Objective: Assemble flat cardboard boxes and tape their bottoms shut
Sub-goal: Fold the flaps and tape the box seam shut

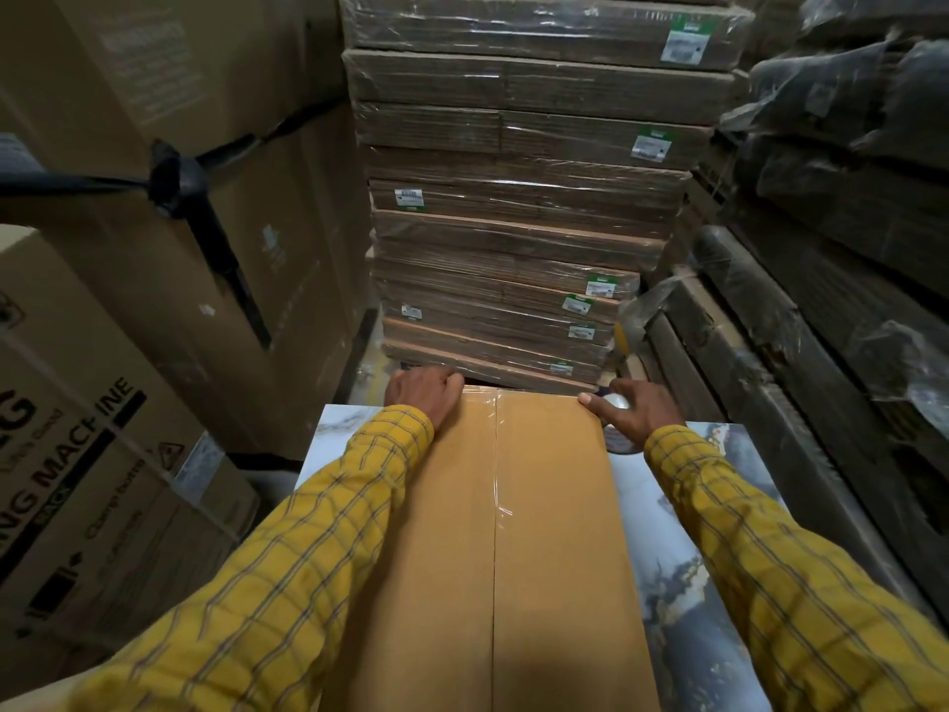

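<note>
Brown cardboard box [493, 531] lay bottom-up on marble-print counter [662, 506], clear tape [497, 454] along far half of seam. Left hand [422, 393] curled over far-left corner; right hand [629, 411] gripped tape roll [616, 403] at far-right corner.

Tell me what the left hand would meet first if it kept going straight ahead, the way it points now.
Probably the stack of wrapped flat cardboard just beyond the box; the left hand grips the box's far edge, and depth is unclear.
</note>
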Available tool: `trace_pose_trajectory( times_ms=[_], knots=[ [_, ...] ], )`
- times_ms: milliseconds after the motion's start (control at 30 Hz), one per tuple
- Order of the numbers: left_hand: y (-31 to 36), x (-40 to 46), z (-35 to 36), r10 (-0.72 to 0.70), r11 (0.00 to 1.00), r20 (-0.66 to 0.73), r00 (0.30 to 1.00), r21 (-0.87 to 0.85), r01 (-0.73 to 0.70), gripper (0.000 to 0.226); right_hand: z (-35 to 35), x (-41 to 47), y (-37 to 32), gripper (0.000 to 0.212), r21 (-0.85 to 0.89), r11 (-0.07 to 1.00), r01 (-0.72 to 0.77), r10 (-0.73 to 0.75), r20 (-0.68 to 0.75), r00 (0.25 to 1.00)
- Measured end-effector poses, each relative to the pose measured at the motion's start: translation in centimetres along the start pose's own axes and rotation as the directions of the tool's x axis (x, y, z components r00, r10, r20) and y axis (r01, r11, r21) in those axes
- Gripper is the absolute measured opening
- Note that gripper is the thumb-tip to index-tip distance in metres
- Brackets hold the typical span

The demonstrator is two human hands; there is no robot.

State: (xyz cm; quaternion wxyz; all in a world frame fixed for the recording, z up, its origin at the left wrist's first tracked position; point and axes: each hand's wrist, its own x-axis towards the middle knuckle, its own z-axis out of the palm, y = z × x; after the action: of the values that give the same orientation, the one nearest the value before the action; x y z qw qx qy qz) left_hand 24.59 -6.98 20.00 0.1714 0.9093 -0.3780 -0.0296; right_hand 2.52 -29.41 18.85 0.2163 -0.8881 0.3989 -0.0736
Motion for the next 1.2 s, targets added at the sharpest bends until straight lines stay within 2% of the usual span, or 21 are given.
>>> trace_pose_trajectory(
  times_ms=[100, 167, 233, 300, 467, 567, 633, 733, 767, 833, 900, 1033, 1200],
  knots=[
    [0.9, 0.4, -0.9, -0.043, 0.995, 0.143, 0.989, 0.097, 0.029, 0.04, -0.3, -0.3, -0.3, 0.077, -0.015, 1.0, 0.001, 0.0, 0.018, 1.0],
    [2.0, 0.7, -1.5, -0.008, 0.991, 0.14, 0.99, 0.131, -0.01, 0.048, -0.5, -0.4, -0.5, 0.079, -0.029, 1.0, 0.004, -0.003, 0.019, 1.0],
    [3.3, 0.4, -1.3, 0.109, 0.994, 0.133, 0.985, 0.015, -0.112, 0.041, -0.6, -0.5, -0.6, 0.081, -0.035, 0.999, 0.004, -0.003, 0.028, 1.0],
    [4.5, -0.4, -0.5, 0.216, 0.974, 0.216, 0.952, -0.12, -0.194, 0.034, -0.7, -0.7, -0.8, 0.085, -0.032, 0.999, 0.001, 0.0, 0.031, 1.0],
    [6.0, 0.4, 0.2, 0.138, 0.99, 0.282, 0.949, -0.076, -0.121, 0.04, -0.7, -0.8, -0.9, 0.103, -0.012, 0.999, -0.034, 0.035, 0.031, 0.999],
    [7.7, 1.5, -0.3, 0.054, 0.988, 0.348, 0.936, 0.115, -0.1, 0.052, -0.8, -0.7, -1.0, 0.101, -0.005, 0.999, -0.035, 0.035, 0.052, 0.998],
    [9.5, 1.8, -0.1, 0.105, 0.97, 0.338, 0.935, 0.171, -0.171, 0.058, -0.9, -0.8, -1.1, 0.097, 0.005, 0.999, -0.037, 0.036, 0.058, 0.998],
    [12.5, 0.5, 1.8, 0.261, 0.955, 0.379, 0.888, 0.03, -0.294, 0.07, -1.0, -0.7, -0.8, 0.086, 0.018, 0.999, -0.034, 0.033, 0.071, 0.997],
    [13.4, -0.4, 2.6, 0.278, 0.951, 0.391, 0.877, 0.019, -0.309, 0.084, -1.1, -0.7, -0.8, 0.085, 0.023, 0.999, -0.041, 0.039, 0.077, 0.996],
    [14.3, -1.7, 4.0, 0.263, 0.951, 0.345, 0.901, 0.062, -0.302, 0.105, -1.1, -0.6, -0.8, 0.08, 0.032, 0.998, -0.048, 0.045, 0.078, 0.996],
    [14.7, -1.7, 4.8, 0.246, 0.957, 0.313, 0.917, 0.071, -0.281, 0.104, -1.0, -0.5, -0.4, 0.078, 0.037, 0.998, -0.046, 0.043, 0.068, 0.997],
    [15.3, -0.1, 4.9, 0.184, 0.971, 0.398, 0.899, 0.067, -0.228, 0.094, -0.5, -0.3, 0.4, 0.077, 0.079, 0.995, -0.056, 0.051, 0.062, 0.997],
    [15.8, 0.9, 5.1, 0.247, 0.95, 0.384, 0.89, 0.087, -0.301, 0.091, -0.3, 0.0, 1.1, 0.072, 0.109, 0.989, -0.097, 0.094, 0.031, 0.995]
  ],
)
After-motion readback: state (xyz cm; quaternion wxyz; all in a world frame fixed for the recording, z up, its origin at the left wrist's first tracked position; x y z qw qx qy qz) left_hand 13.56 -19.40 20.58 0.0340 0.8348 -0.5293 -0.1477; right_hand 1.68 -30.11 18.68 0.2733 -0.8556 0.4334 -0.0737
